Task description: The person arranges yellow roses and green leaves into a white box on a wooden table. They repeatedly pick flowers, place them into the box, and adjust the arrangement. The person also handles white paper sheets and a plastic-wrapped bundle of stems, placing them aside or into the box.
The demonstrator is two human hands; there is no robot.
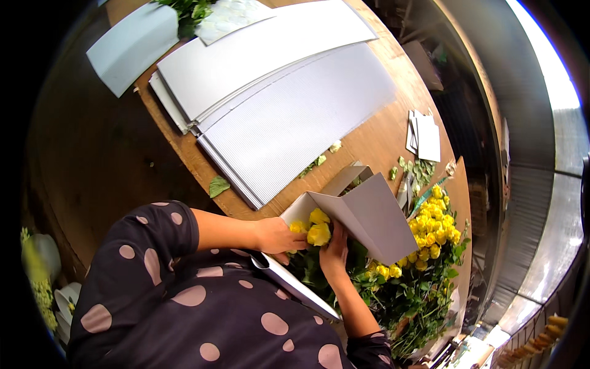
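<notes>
Tabletop (378, 135): half-curled left hand (275, 235) against roses (318, 234)

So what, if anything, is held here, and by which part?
Cannot be told: left hand and right hand flank yellow roses at their blooms, inside folded cardboard; any grip is unclear.

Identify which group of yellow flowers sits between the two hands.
The small yellow cluster, between the left hand and right hand, beside the folded card's inner face. The larger yellow bunch lies farther right, outside the card.
</notes>
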